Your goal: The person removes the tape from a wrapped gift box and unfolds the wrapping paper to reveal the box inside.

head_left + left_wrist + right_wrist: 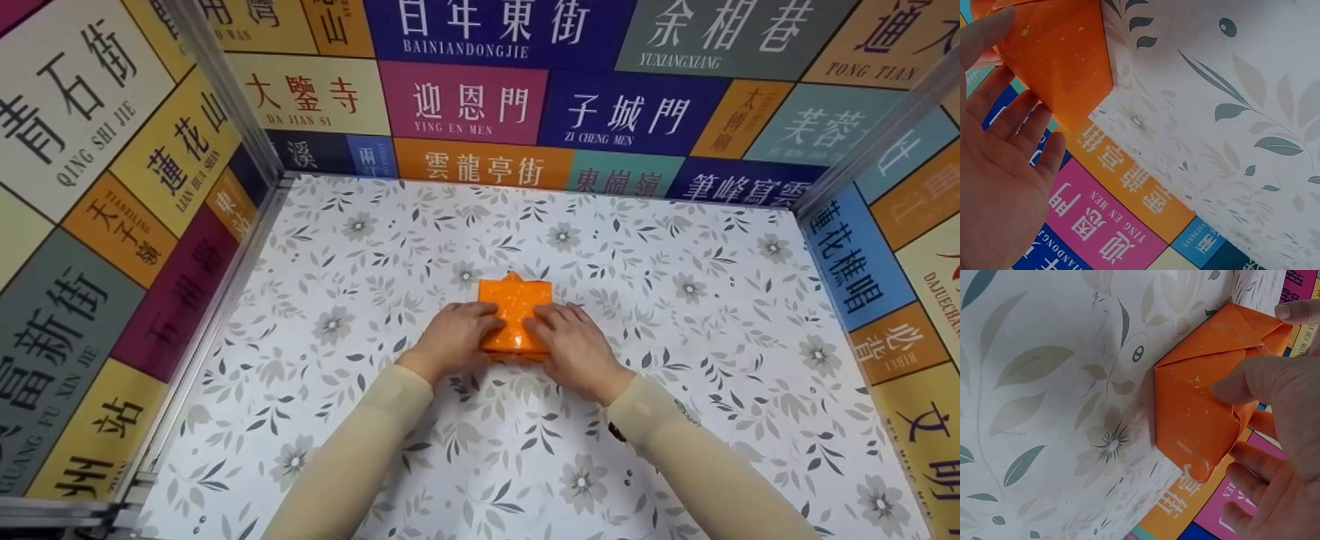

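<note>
A folded orange paper box [516, 304] with gold flecks stands on the table in the middle of the head view, a small point jutting up at its far edge. My left hand [459, 335] holds its left side, thumb on the near part and fingers along the edge. On the right side my right hand [576, 346] grips it likewise. The right wrist view shows that thumb against the box's front [1199, 402], where slanting folds and a curled clear strip show. In the left wrist view the left fingertips touch the box's side [1072, 62].
A white cloth with grey leaves and flowers [337, 420] covers the table. Colourful panels with street names [469, 101] stand along the back and both sides. Metal rails [202, 330] run along the left edge and up the corners.
</note>
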{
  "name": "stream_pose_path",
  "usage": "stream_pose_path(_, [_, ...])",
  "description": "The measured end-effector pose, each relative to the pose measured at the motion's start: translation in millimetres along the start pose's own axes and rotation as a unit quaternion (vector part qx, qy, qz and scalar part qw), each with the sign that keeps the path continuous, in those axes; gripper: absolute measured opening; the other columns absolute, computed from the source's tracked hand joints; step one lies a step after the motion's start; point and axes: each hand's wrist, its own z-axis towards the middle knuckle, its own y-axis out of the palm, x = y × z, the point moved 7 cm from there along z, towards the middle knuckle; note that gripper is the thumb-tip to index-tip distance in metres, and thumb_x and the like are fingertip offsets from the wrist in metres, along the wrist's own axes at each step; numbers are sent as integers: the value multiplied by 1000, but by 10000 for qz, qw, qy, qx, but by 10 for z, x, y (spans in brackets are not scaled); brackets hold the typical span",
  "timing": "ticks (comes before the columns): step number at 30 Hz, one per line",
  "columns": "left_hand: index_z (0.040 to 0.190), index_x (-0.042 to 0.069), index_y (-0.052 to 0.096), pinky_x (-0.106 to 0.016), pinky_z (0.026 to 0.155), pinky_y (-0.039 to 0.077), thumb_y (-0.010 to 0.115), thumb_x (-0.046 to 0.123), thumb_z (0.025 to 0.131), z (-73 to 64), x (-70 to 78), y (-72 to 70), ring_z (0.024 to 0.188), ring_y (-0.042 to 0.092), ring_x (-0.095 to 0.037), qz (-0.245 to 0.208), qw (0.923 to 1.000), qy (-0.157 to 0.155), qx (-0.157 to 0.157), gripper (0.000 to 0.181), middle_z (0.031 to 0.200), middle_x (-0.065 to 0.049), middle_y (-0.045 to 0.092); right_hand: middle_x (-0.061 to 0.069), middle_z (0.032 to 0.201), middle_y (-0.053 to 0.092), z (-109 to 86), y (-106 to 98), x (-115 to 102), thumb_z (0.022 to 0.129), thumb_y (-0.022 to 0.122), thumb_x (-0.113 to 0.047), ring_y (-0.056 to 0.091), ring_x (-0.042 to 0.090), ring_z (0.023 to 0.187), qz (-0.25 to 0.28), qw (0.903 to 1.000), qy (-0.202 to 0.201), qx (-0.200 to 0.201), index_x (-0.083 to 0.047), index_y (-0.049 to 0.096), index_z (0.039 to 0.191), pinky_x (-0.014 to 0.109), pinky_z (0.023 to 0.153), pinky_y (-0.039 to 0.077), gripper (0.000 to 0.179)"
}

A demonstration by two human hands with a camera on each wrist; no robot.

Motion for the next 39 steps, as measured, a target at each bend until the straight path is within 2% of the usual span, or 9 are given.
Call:
stream_pose_path(9, [134,17,65,-45,110,34,77,26,83,-3,20,-10,133,47,-25,91,9999,-32,-37,54,145,-7,53,14,140,54,-11,7,-115,80,76,-16,46,35,130,362,9990,-278,29,-12,64,134,49,116,24,56])
stream_pose_path(15, [134,18,65,-45,110,34,76,28,84,5,18,3,133,47,-24,190,9998,-21,-3,52,144,-6,53,15,134,58,-6,-29,-159,81,77,-16,49,35,126,431,9978,-454,205,-9,68,127,51,113,31,47])
stream_pose_path(23, [134,19,65,-44,111,34,75,29,86,10,15,18,133,48,-24,205,9998,-7,-1,51,144,-5,54,13,129,62,-8,-59,-185,81,76,-15,53,33,121,460,9965,-591,370,-9,71,120,50,112,31,40])
stream_pose_path(28, [134,19,65,-44,111,33,74,31,87,10,5,21,133,48,-23,192,9998,-50,-21,50,144,-5,53,11,122,65,13,-82,-193,81,75,-13,56,33,115,575,9938,-699,651,-9,73,108,53,108,36,27])
stream_pose_path(33, [135,19,64,-45,111,34,75,28,86,6,5,19,134,47,-23,205,9997,-80,-62,50,145,-5,52,8,113,68,46,-116,-178,81,74,-11,59,31,107,620,9919,-594,932,-10,70,99,52,104,40,19])
stream_pose_path(39, [135,19,64,-45,111,34,75,28,87,-3,18,13,134,46,-23,288,9996,-25,-60,50,145,-5,52,8,111,67,92,-111,-161,86,74,-19,60,30,107,416,9933,-362,1015,-8,72,107,48,104,41,24])
